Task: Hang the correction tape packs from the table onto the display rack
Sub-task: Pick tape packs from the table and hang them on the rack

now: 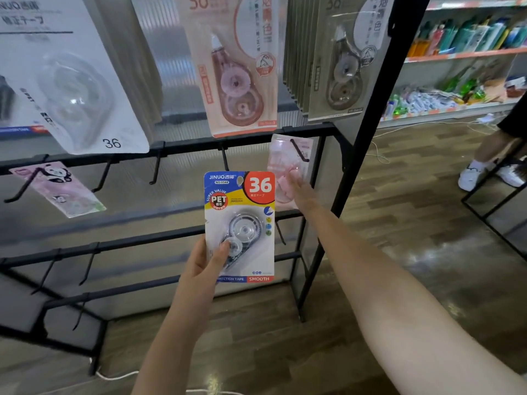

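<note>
Head view: left hand [206, 259] grips blue-and-yellow correction tape pack [239, 223] by lower left edge, thumb across blister, pack upright before black display rack [176, 146], just below bare hook [224, 159]. Right hand [299, 192] reaches to pink pack [285, 166] hanging on rightmost hook; fingers touch it, blurred, grip cannot tell. Panda-print pack [58, 186] hangs far left.
</note>
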Demonstrator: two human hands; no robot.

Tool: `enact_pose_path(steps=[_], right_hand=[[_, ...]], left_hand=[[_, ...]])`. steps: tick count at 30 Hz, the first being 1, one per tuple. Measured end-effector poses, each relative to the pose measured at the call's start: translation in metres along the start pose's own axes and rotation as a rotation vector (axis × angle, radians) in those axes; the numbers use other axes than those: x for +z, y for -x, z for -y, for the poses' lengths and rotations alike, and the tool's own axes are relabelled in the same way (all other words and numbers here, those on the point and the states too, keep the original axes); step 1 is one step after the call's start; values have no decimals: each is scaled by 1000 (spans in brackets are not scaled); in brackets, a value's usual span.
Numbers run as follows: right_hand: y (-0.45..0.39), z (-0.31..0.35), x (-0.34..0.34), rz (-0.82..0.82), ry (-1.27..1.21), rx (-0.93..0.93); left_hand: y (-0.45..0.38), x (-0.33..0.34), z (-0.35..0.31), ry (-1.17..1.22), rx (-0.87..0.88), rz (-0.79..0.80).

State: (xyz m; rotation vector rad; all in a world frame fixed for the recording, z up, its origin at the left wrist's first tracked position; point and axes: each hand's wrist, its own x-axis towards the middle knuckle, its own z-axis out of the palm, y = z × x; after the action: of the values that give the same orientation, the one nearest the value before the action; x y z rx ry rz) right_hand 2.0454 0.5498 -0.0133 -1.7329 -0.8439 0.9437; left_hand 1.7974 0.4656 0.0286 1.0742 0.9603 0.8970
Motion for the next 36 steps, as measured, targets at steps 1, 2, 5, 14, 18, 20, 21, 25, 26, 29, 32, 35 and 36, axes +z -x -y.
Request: enact_pose_path(steps=[1, 2, 5, 14, 18, 20, 21, 25, 26, 29, 32, 35, 36], right_hand=[[-3, 1, 1, 3, 23, -4], [-6, 0, 4, -13, 59, 13], [-10, -9, 14, -129, 185, 72], [79, -55, 117, 149, 867, 134], [112, -40, 185, 338, 1023, -36], [118, -21, 221, 412, 1097, -105], [121, -12, 238, 434, 1120, -161], [142, 44, 289, 469, 1168, -344], [148, 60, 297, 456, 1167, -361], [163, 103, 312, 421, 1107, -429], [172, 142, 317, 382, 1081, -457], [173, 171, 316, 286, 1046, -448], [173, 178, 314, 254, 1020, -428]], left_hand=[[1, -4, 0, -15, 3, -3], [2, -8, 0, -26, 8, -7], [6, -22, 2, -41, 9, -30], [34, -87, 8, -44, 12, -129], [52, -142, -5, -49, 45, -176], [61, -171, -17, -46, 81, -197], [65, -185, -24, -43, 101, -209], [72, -236, -59, -19, 191, -247], [71, -246, -69, -19, 212, -243], [66, -269, -99, 2, 295, -220], [58, -277, -130, 38, 357, -146], [45, -276, -160, 34, 437, -54], [41, -272, -170, 41, 469, -29]])
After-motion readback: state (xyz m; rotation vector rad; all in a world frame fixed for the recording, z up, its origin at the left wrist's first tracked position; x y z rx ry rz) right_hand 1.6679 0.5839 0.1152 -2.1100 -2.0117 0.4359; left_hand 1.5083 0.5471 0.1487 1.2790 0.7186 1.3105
